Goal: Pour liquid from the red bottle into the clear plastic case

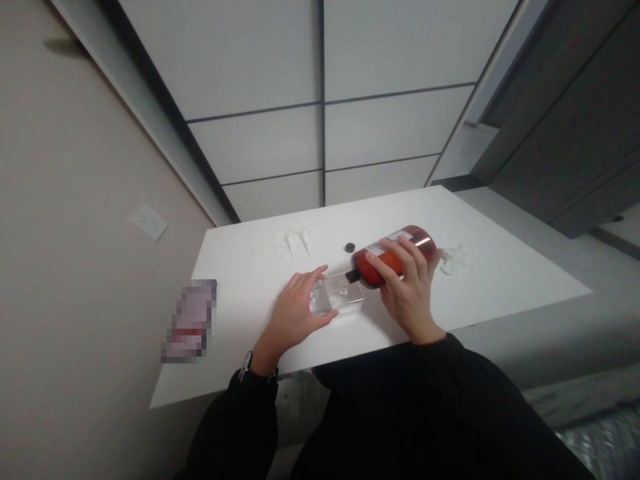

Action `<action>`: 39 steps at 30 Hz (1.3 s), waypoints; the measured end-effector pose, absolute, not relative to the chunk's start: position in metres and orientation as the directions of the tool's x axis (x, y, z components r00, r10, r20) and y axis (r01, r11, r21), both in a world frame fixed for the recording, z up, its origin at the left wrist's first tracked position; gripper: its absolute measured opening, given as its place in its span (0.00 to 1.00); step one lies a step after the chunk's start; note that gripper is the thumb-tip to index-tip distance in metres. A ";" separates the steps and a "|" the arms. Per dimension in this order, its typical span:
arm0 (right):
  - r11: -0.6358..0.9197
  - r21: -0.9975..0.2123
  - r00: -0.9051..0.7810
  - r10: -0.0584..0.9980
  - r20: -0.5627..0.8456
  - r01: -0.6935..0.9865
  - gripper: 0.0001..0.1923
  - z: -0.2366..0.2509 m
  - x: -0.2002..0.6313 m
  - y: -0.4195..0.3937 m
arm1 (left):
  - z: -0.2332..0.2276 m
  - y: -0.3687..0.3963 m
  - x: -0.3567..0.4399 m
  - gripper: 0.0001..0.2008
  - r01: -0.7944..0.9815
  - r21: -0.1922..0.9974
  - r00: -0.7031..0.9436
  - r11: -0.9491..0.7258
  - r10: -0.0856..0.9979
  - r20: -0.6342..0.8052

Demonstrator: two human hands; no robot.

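Amber in the head view: the bottle (369, 268) slanted two o'clock to eight, neck at the clear container (345, 291)! The right hand (411, 288), nearer, gripped it firmly, bottle at its eleven; the left hand (296, 308), curved wide, held the container at its three.

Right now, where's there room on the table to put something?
The table is bare right of the crumpled white thing, and between the blurred object and the left hand. It's crowded mid-table: clear container, right hand, reddish bottle, black cap.
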State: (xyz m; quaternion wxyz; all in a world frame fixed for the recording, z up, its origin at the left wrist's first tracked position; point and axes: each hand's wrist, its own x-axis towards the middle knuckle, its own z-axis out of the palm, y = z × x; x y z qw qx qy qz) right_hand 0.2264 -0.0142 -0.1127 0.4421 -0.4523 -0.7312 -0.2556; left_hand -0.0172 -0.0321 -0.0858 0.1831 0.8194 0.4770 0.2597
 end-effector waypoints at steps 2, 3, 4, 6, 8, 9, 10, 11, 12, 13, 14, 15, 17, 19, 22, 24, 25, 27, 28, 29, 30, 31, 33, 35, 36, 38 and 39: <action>0.462 -0.025 -0.200 0.429 0.881 0.886 0.35 -0.113 0.226 -0.014 | -0.086 -0.032 -0.018 0.39 0.687 0.544 0.412 -0.482 0.875 0.254; 0.463 -0.025 -0.198 0.427 0.882 0.886 0.35 -0.113 0.226 -0.014 | -0.087 -0.032 -0.018 0.39 0.687 0.542 0.413 -0.484 0.874 0.257; 0.463 -0.025 -0.197 0.424 0.884 0.886 0.34 -0.112 0.226 -0.014 | -0.087 -0.032 -0.018 0.39 0.687 0.539 0.414 -0.487 0.872 0.260; 0.462 -0.026 -0.191 0.418 0.888 0.887 0.34 -0.112 0.226 -0.014 | -0.088 -0.031 -0.018 0.39 0.685 0.537 0.415 -0.492 0.869 0.268; 0.460 -0.026 -0.189 0.415 0.890 0.887 0.33 -0.113 0.227 -0.013 | -0.089 -0.031 -0.018 0.39 0.680 0.540 0.416 -0.496 0.867 0.273; 0.460 -0.025 -0.189 0.414 0.891 0.888 0.34 -0.113 0.227 -0.013 | -0.089 -0.031 -0.018 0.39 0.678 0.541 0.417 -0.498 0.866 0.274; 0.459 -0.024 -0.190 0.413 0.891 0.888 0.34 -0.113 0.227 -0.013 | -0.089 -0.031 -0.018 0.39 0.677 0.541 0.418 -0.499 0.866 0.275; 0.458 -0.024 -0.190 0.414 0.890 0.889 0.34 -0.114 0.228 -0.013 | -0.089 -0.031 -0.018 0.40 0.676 0.541 0.419 -0.500 0.865 0.275; 0.456 -0.025 -0.188 0.414 0.891 0.890 0.35 -0.114 0.228 -0.013 | -0.089 -0.031 -0.018 0.40 0.676 0.541 0.420 -0.500 0.865 0.274; 0.454 -0.028 -0.184 0.415 0.891 0.891 0.35 -0.114 0.228 -0.012 | -0.089 -0.031 -0.017 0.40 0.677 0.541 0.421 -0.499 0.865 0.272; 0.453 -0.030 -0.181 0.415 0.892 0.891 0.35 -0.114 0.228 -0.012 | -0.089 -0.031 -0.017 0.40 0.677 0.541 0.421 -0.498 0.866 0.270; 0.452 -0.033 -0.178 0.415 0.892 0.891 0.36 -0.114 0.227 -0.012 | -0.089 -0.031 -0.018 0.39 0.678 0.542 0.420 -0.497 0.867 0.269; 0.452 -0.036 -0.172 0.411 0.895 0.891 0.36 -0.114 0.227 -0.012 | -0.089 -0.031 -0.018 0.39 0.678 0.542 0.420 -0.496 0.867 0.268; 0.453 -0.036 -0.171 0.406 0.898 0.891 0.36 -0.114 0.227 -0.012 | -0.089 -0.031 -0.018 0.39 0.677 0.543 0.419 -0.496 0.867 0.269; 0.453 -0.030 -0.175 0.402 0.899 0.891 0.36 -0.114 0.228 -0.011 | -0.089 -0.031 -0.018 0.39 0.676 0.545 0.419 -0.497 0.867 0.270; 0.454 -0.027 -0.177 0.401 0.899 0.891 0.37 -0.114 0.228 -0.011 | -0.089 -0.031 -0.018 0.39 0.675 0.544 0.421 -0.499 0.866 0.272; 0.457 -0.026 -0.179 0.400 0.899 0.889 0.37 -0.114 0.229 -0.011 | -0.089 -0.031 -0.018 0.38 0.675 0.543 0.422 -0.500 0.865 0.271; 0.463 -0.023 -0.185 0.399 0.898 0.886 0.38 -0.114 0.229 -0.011 | -0.088 -0.031 -0.018 0.38 0.676 0.541 0.423 -0.499 0.865 0.269; 0.465 -0.020 -0.190 0.400 0.897 0.885 0.38 -0.113 0.229 -0.011 | -0.088 -0.031 -0.017 0.38 0.678 0.541 0.423 -0.498 0.866 0.268; 0.467 -0.016 -0.194 0.399 0.896 0.884 0.38 -0.113 0.229 -0.011 | -0.088 -0.031 -0.017 0.38 0.679 0.540 0.422 -0.497 0.866 0.267; 0.467 -0.012 -0.198 0.399 0.896 0.884 0.38 -0.112 0.229 -0.011 | -0.089 -0.031 -0.017 0.39 0.680 0.538 0.421 -0.498 0.866 0.269; 0.466 -0.011 -0.199 0.399 0.895 0.885 0.38 -0.112 0.229 -0.011 | -0.089 -0.031 -0.017 0.39 0.680 0.537 0.421 -0.499 0.865 0.271; 0.464 -0.013 -0.196 0.399 0.896 0.886 0.38 -0.112 0.230 -0.011 | -0.090 -0.031 -0.018 0.39 0.679 0.534 0.423 -0.505 0.862 0.279; 0.463 -0.020 -0.189 0.401 0.896 0.886 0.39 -0.111 0.230 -0.011 | -0.091 -0.030 -0.018 0.39 0.676 0.532 0.425 -0.509 0.860 0.282; 0.463 -0.024 -0.187 0.404 0.895 0.886 0.40 -0.111 0.230 -0.011 | -0.092 -0.030 -0.018 0.39 0.676 0.532 0.426 -0.510 0.860 0.282; 0.463 -0.027 -0.188 0.412 0.892 0.886 0.42 -0.112 0.230 -0.011 | -0.092 -0.030 -0.018 0.39 0.677 0.531 0.426 -0.509 0.860 0.282; 0.463 -0.027 -0.188 0.412 0.891 0.886 0.42 -0.112 0.230 -0.011 | -0.092 -0.030 -0.018 0.39 0.677 0.531 0.427 -0.510 0.860 0.281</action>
